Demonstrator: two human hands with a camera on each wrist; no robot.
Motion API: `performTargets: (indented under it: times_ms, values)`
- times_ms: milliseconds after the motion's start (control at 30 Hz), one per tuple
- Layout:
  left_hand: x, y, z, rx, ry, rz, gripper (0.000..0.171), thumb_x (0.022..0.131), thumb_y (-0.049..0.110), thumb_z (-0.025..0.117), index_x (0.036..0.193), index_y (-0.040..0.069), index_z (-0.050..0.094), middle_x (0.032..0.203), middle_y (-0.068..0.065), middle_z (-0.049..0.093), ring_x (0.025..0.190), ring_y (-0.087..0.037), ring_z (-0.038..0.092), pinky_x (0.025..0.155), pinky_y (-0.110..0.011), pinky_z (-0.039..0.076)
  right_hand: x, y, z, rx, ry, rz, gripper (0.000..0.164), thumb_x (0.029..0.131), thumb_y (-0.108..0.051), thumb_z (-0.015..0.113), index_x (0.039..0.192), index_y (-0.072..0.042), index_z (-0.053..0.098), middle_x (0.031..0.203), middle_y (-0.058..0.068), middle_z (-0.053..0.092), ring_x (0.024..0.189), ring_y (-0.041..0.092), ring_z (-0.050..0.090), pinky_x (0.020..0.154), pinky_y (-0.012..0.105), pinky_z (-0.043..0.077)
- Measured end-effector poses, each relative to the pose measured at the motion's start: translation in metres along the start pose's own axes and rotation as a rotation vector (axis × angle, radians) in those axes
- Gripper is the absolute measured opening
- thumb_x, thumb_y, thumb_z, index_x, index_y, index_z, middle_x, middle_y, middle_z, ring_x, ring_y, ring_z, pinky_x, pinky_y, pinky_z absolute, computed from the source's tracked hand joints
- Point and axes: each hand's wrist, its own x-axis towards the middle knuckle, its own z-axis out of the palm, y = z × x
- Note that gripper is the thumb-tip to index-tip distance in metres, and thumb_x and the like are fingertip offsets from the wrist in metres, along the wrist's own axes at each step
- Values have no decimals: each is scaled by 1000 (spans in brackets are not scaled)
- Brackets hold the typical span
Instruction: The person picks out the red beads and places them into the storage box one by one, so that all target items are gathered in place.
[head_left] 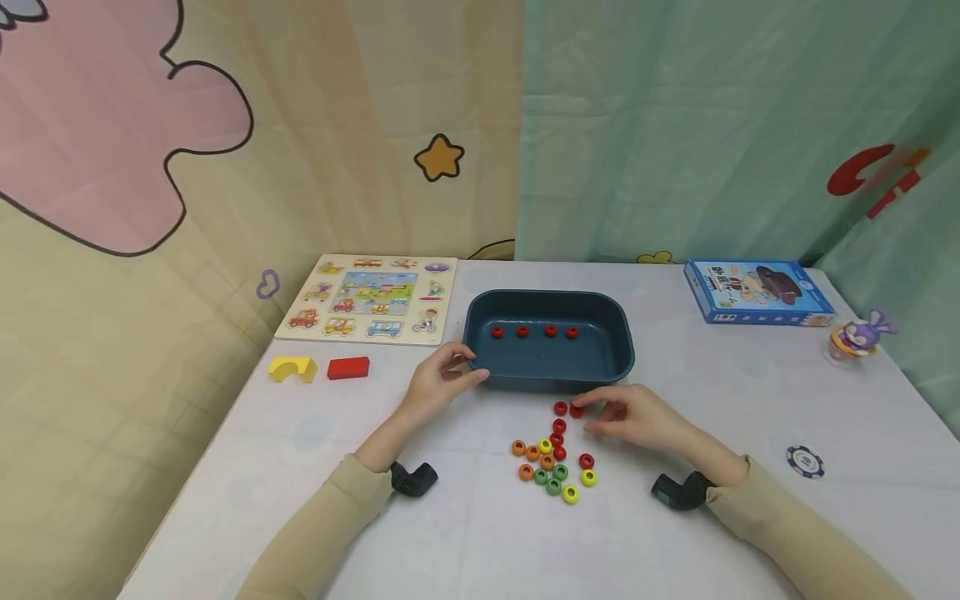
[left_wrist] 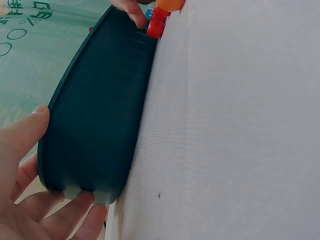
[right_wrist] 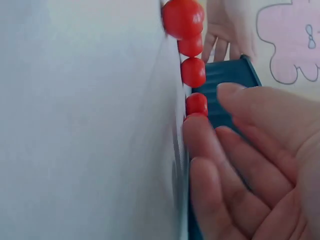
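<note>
Left hand (head_left: 437, 382) grasps the lower-left corner of the dark blue tray (head_left: 551, 383), center frame. Right hand (head_left: 637, 414), fingers relaxed and gripping nothing, places a fingertip at a red bead (head_left: 576, 412) just below the tray. Step in hand, as judged: picking up that bead. Next move appears to call for a thumb-and-finger pinch. The bead looks rounded, partly covered by the finger. Four red beads (head_left: 522, 332) form a row inside the tray; orange, yellow, green and further red beads (head_left: 553, 487) lie below it on the worktop (head_left: 465, 533).

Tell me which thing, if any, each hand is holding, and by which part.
Left hand: the dark tray, by its left end. Right hand: nothing held; it seems to touch a red bead.
</note>
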Motion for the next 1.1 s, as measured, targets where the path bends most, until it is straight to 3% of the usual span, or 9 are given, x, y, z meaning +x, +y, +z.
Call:
performTargets:
  times_ms: [300, 433, 633, 767, 900, 1100]
  values:
    - [2, -7, 3, 19, 30, 18, 37, 73, 38, 71, 97, 15, 55, 135, -7, 40, 112, -16, 49, 86, -34, 46, 7, 7, 7, -88, 84, 11, 26, 76, -23, 71, 101, -21, 64, 65, -11, 57, 46, 6, 46, 43, 20, 38]
    - [1, -7, 3, 16, 28, 17, 34, 73, 35, 72, 97, 16, 55, 136, -7, 40, 112, -16, 49, 86, -34, 46, 7, 6, 10, -108, 90, 22, 23, 76, -26, 71, 98, -22, 65, 69, -12, 58, 47, 6, 47, 44, 20, 39]
    - [1, -6, 3, 30, 26, 8, 34, 73, 36, 72, 96, 17, 56, 135, -4, 40, 112, -14, 49, 85, -32, 46, 6, -6, 4, -116, 27, -24, 20, 76, -26, 71, 95, -21, 64, 77, -14, 60, 57, 5, 52, 52, 21, 47]
    - [1, -4, 3, 38, 22, 6, 35, 73, 38, 71, 96, 17, 55, 136, -3, 39, 112, -14, 49, 85, -32, 46, 8, -27, -17, -118, 14, -75, 20, 78, -23, 70, 96, -19, 64, 80, -12, 60, 62, 6, 53, 54, 22, 48]
    - [0, -3, 3, 38, 27, 4, 35, 72, 39, 72, 96, 18, 56, 136, -3, 39, 112, -15, 49, 85, -33, 46, 24, -40, -50, -175, 58, -89, 20, 79, -26, 68, 97, -18, 64, 81, -11, 61, 63, 8, 54, 54, 24, 48]
    - [-1, -5, 3, 28, 22, 14, 35, 73, 36, 72, 96, 15, 56, 135, -5, 40, 112, -15, 49, 86, -35, 45, 63, -19, -98, -264, 50, 14, 23, 79, -26, 68, 100, -16, 64, 88, -4, 62, 61, 14, 53, 54, 27, 47]
